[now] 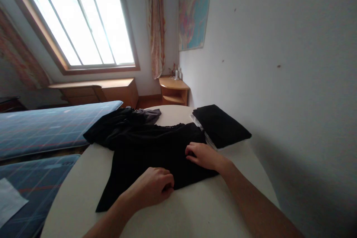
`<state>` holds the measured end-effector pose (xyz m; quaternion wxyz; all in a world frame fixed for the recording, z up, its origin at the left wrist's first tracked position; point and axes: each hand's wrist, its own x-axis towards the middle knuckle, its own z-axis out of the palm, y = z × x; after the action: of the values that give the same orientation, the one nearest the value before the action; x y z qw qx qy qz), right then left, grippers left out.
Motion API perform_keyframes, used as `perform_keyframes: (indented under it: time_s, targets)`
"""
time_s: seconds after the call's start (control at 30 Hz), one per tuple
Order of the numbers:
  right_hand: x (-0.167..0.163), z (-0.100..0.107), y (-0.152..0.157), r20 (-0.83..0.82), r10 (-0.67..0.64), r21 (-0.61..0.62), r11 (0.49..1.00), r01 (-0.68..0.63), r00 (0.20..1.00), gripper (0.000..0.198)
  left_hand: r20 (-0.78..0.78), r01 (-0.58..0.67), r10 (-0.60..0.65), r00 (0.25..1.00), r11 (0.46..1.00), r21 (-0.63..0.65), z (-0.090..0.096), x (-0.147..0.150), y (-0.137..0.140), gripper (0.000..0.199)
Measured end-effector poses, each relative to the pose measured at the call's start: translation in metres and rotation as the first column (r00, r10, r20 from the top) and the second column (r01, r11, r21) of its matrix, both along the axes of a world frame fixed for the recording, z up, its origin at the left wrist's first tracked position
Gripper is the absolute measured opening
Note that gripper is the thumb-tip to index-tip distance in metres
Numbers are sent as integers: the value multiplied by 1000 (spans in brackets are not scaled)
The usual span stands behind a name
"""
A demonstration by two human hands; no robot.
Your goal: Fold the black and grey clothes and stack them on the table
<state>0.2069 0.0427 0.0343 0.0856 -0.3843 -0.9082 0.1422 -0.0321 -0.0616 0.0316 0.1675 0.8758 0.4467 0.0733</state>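
Note:
A black T-shirt (145, 156) lies spread on the round white table (189, 215), its neckline on the far side. At the near edge of the cloth, my left hand (154, 186) is closed, thumb and fingers pinching the hem. Farther right, my right hand (202, 155) rests on the shirt with curled fingers closed on the fabric. A folded stack of black cloth (221, 125) with white layers beneath sits just beyond my right hand. Rumpled dark clothes (111, 128) lie at the far left of the table, against the shirt.
Blue plaid mattresses (41, 130) stand left of the table, with a white sheet (9, 199) on the nearer one. The white wall (279, 100) runs close along the right. Behind are a small wooden corner shelf (174, 85), a low wooden desk (119, 89) and a window.

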Motion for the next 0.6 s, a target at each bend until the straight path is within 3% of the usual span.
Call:
perform_keyframes:
  time_s: [0.1, 0.23, 0.33, 0.47, 0.53, 0.6]
  targets:
    - [2, 6, -1, 5, -7, -66, 998, 7, 1000, 15, -15, -23, 22, 1000, 999, -33, 5, 4, -6, 19]
    - [0, 15, -6, 104, 16, -121, 993, -3, 994, 31, -8, 17, -19, 1000, 973, -231, 10, 11, -21, 21]
    - [-5, 18, -9, 59, 53, -45, 998, -50, 997, 31, -14, 147, -161, 987, 933, -328, 2, 20, -35, 20]
    - [-9, 17, -9, -55, 105, 79, 992, -100, 993, 14, -93, 331, -365, 926, 906, -264, -14, 30, -46, 20]
    - [-8, 14, -8, -47, 114, 72, 991, -110, 992, 17, -59, 327, -365, 929, 887, -326, -12, 29, -46, 20]
    - [-7, 10, -6, -26, 100, 31, 995, -99, 995, 21, 22, 236, -249, 968, 880, -411, -1, 23, -41, 18]
